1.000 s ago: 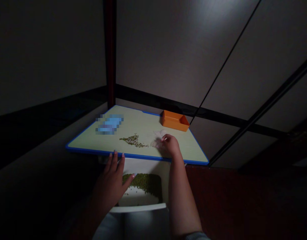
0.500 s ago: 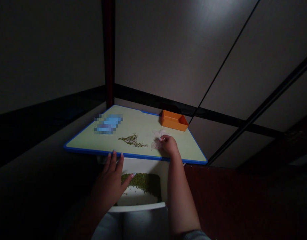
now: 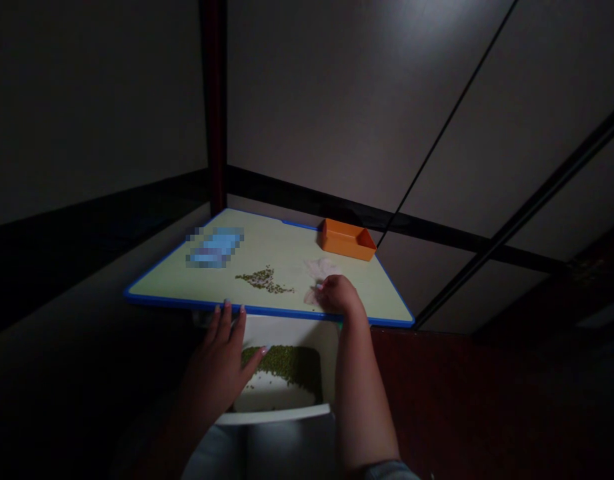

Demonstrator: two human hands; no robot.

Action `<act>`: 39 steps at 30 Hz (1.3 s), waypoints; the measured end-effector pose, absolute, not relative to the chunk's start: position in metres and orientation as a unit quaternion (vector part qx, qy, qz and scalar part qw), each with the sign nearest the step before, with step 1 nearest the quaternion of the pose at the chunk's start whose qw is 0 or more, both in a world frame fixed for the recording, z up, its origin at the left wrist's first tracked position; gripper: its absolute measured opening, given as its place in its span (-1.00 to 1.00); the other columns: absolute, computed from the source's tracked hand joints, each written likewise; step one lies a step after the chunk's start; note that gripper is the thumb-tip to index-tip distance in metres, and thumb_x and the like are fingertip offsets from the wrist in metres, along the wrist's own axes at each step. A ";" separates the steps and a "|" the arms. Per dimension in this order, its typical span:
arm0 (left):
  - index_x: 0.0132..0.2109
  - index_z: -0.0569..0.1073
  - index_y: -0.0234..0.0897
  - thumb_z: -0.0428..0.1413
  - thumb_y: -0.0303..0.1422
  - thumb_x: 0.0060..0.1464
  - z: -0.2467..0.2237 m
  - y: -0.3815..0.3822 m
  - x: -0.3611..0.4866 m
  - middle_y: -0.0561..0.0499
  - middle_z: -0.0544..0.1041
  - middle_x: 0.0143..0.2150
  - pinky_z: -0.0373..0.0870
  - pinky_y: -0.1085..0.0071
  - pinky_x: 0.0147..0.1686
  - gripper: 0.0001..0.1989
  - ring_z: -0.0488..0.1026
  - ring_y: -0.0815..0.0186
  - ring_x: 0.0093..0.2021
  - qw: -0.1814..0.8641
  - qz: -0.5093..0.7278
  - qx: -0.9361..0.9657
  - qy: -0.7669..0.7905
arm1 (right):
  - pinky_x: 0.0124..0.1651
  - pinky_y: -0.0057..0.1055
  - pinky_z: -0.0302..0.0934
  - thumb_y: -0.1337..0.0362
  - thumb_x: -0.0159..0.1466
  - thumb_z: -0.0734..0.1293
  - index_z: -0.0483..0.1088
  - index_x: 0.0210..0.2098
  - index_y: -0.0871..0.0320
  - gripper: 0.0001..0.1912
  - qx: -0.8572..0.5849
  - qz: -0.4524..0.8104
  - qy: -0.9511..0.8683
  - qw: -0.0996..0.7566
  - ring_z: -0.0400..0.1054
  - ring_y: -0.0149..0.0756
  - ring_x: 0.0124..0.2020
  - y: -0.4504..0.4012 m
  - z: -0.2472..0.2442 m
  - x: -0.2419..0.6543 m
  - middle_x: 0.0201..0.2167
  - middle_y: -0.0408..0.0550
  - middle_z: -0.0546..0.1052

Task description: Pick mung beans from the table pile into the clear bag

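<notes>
My right hand [image 3: 339,293] is over the right part of the tabletop, its fingers pinched together. What they hold, if anything, is too small to tell. Beneath and beside it lies a pale pinkish patch [image 3: 321,268], perhaps thin film or tissue, partly covered by the hand. My left hand [image 3: 224,357] is spread, fingertips at the blue front edge of the table and thumb over a white bin [image 3: 281,418]. Small green beans [image 3: 287,361] fill the bin's far side. More loose green beans [image 3: 264,280] lie scattered on the tabletop between my hands.
The pale yellow-green table [image 3: 171,280] has a blue rim. An orange open box [image 3: 347,241] stands at its back right corner. At the left lies a blurred-out light blue item [image 3: 215,247]. Dark panelled walls [image 3: 337,87] close in behind and to the left.
My right hand has shifted slightly down, toward the front edge, uncovering more of the pale patch. My left hand stays in place.
</notes>
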State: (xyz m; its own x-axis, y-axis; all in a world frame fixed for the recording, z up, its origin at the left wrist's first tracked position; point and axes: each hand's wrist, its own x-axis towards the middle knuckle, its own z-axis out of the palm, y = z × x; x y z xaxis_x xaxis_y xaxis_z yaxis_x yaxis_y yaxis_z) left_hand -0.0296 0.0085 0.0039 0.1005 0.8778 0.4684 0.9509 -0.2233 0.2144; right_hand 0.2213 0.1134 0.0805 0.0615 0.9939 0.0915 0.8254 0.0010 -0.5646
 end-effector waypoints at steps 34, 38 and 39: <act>0.26 0.17 -0.49 -0.10 0.07 0.04 0.000 0.010 -0.030 -0.39 0.02 0.37 0.20 0.02 0.20 -0.18 -0.08 -0.11 0.38 0.078 -0.264 -0.736 -0.618 | -0.36 -0.50 0.09 0.31 0.13 0.39 0.46 -0.45 0.18 -0.93 -0.674 0.182 -0.656 0.287 0.36 -0.38 -0.43 0.119 0.083 0.206 -0.49 -0.09 0.53; 0.26 0.18 -0.49 -0.09 0.04 0.05 0.003 0.009 -0.030 -0.39 0.03 0.37 0.21 0.03 0.20 -0.20 -0.07 -0.11 0.38 0.070 -0.258 -0.736 -0.623 | -0.37 -0.50 0.08 0.31 0.14 0.38 0.46 -0.44 0.18 -0.93 -0.678 0.175 -0.654 0.286 0.35 -0.39 -0.43 0.120 0.084 0.204 -0.47 -0.08 0.54; 0.26 0.18 -0.50 -0.10 0.03 0.06 0.004 0.009 -0.030 -0.39 0.03 0.37 0.21 0.03 0.20 -0.21 -0.07 -0.11 0.38 0.069 -0.256 -0.736 -0.623 | -0.37 -0.51 0.07 0.31 0.14 0.38 0.46 -0.44 0.18 -0.93 -0.678 0.172 -0.655 0.286 0.35 -0.40 -0.42 0.120 0.084 0.204 -0.46 -0.08 0.54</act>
